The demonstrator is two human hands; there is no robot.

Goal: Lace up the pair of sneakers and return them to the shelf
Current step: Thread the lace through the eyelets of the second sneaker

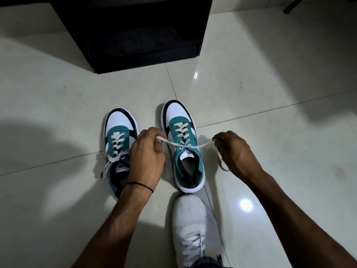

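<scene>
Two teal, white and black sneakers stand side by side on the floor, toes pointing away from me. The right sneaker (181,144) has its white lace (201,146) threaded up the eyelets, and both ends are pulled out sideways. My left hand (148,153) pinches the left end; my right hand (233,149) pinches the right end, whose tail hangs down in a loop. The left sneaker (117,144) is partly covered by my left wrist, and its loose lace ends (105,163) trail onto the tile.
A black open shelf unit (135,31) stands on the floor just beyond the sneakers. My own foot in a white shoe (195,229) rests right behind the right sneaker's heel. Glossy pale tile floor (270,105) surrounds everything.
</scene>
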